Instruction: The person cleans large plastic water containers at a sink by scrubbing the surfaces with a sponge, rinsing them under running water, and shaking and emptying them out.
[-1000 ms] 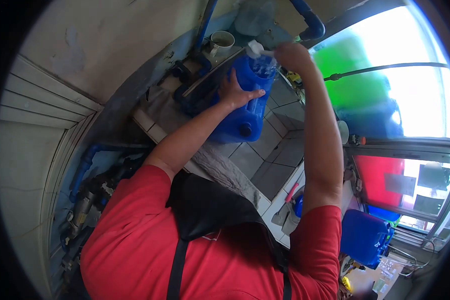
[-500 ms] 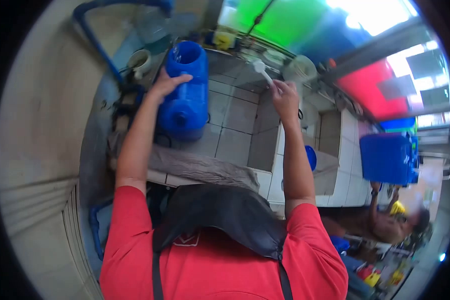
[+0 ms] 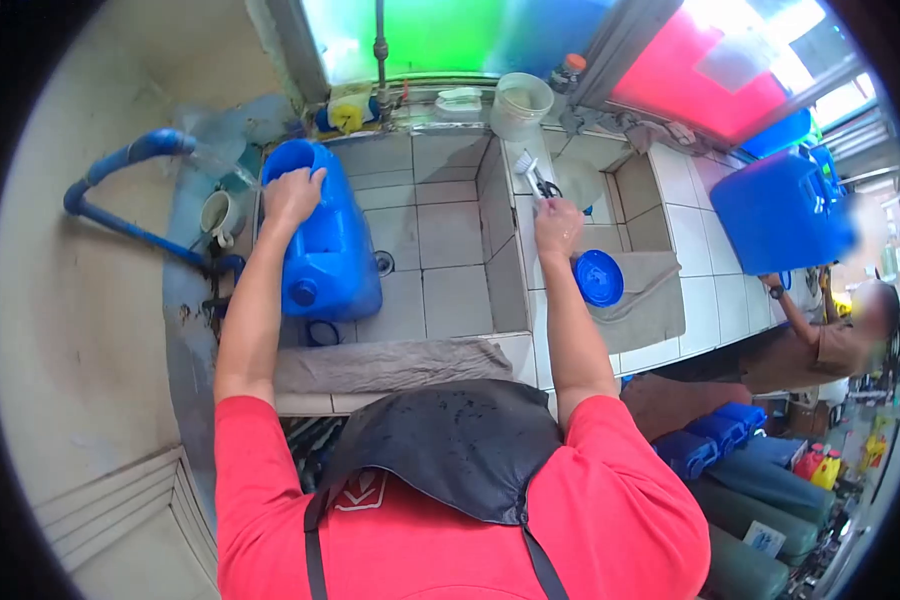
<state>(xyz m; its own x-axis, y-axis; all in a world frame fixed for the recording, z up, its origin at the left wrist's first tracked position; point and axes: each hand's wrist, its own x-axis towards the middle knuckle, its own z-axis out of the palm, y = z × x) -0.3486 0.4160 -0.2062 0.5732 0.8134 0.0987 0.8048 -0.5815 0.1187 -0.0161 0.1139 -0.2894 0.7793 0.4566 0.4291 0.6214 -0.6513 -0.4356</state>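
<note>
**Fingers of the left hand (image 3: 292, 197) on the blue jug (image 3: 332, 262); right hand (image 3: 560, 225) away from its mouth, down by the brush (image 3: 532, 172)**

Head view, the only one. Left fingers curled over the top of the jug beside its wide mouth, thumb across, a firm hold by the look of it. Right fingers bent and partly hidden by the hand itself, at the lower end of the white brush; from where I stand I cannot tell whether they grip the handle or have let it go.

Change noted: a second ago the right hand had the brush over the jug's mouth. Half a second ago it was raised clear of it. Now hand and brush are at the tiled ledge (image 3: 532, 265) between the two basins. My reading: brushing is interrupted, and only the left hand attends to the jug.

Position of jug: in the left basin (image 3: 450, 230), against the wall side, capped end toward the person. Water (image 3: 225, 168) runs from the blue pipe (image 3: 120, 160) toward the jug's mouth; whether it enters, the hand and rim do not let me say. A mug (image 3: 222, 213) stands beside the jug. Right of the ledge, a round blue dish (image 3: 598, 278) rests on a cloth (image 3: 650, 310), near the right forearm.
</note>
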